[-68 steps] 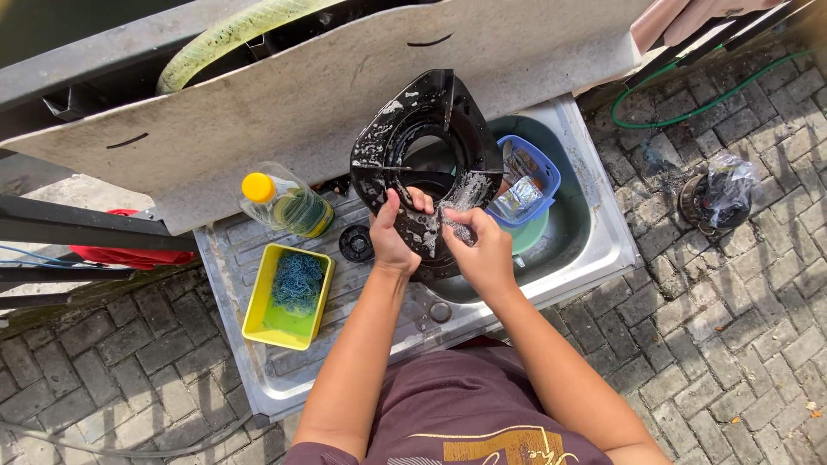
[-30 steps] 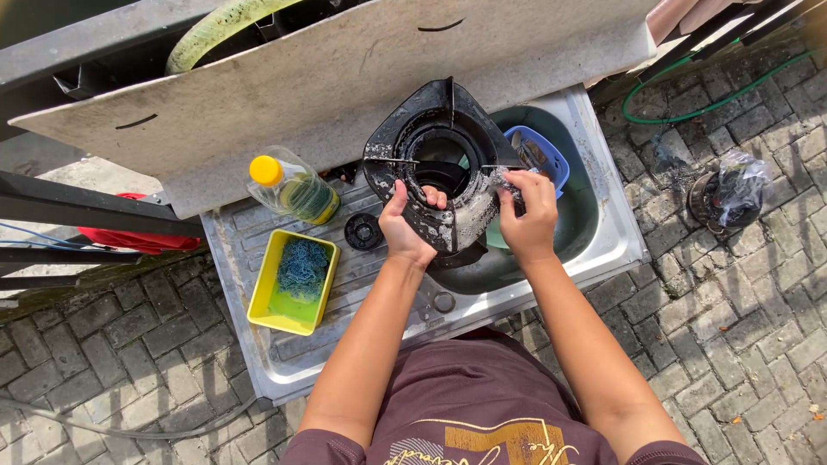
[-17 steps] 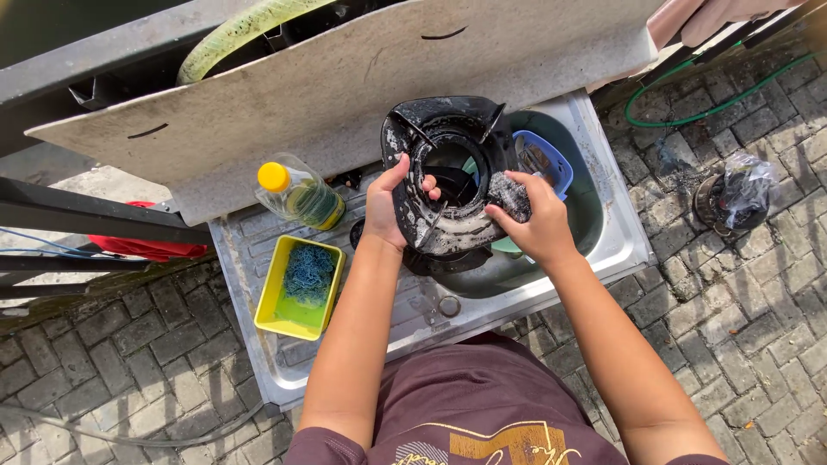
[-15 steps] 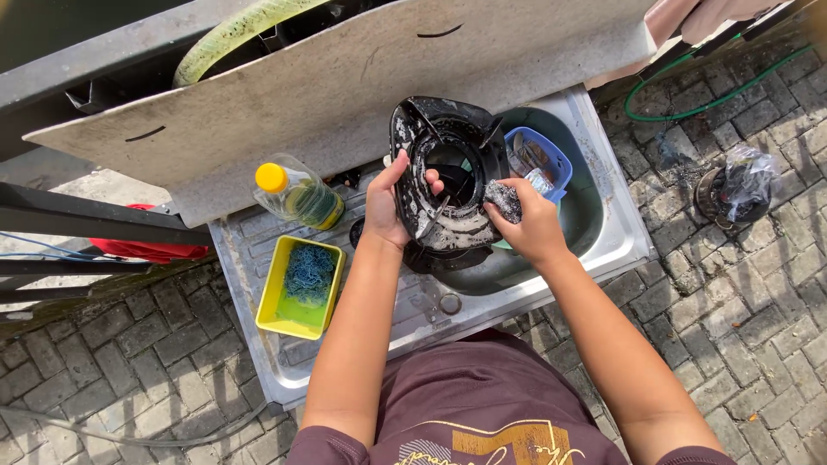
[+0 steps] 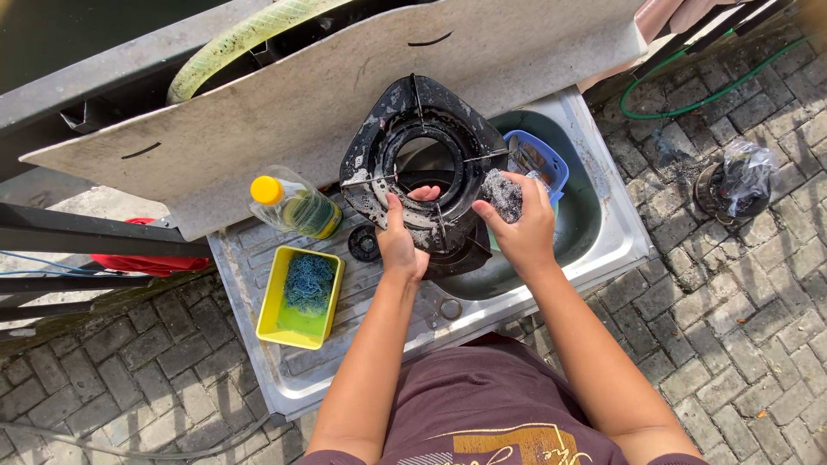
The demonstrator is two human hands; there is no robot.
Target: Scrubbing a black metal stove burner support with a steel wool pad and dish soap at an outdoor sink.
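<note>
Black stove top [image 5: 392, 151], grey steel wool [image 5: 501, 194], yellow tray [image 5: 276, 314] with blue scrubber [image 5: 308, 281], yellow-capped bottle [image 5: 293, 204], blue basket [image 5: 551, 159].

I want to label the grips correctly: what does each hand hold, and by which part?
Left hand grips the black stove top by its inner ring edge; right hand holds a steel-wool scrubber against it.

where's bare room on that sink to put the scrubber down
Free: the ribbed drainboard between the yellow tray and the basin, near the front edge. Crowded: the basin, filled by the black stove top and blue container; the back corner holds the bottle.
</note>
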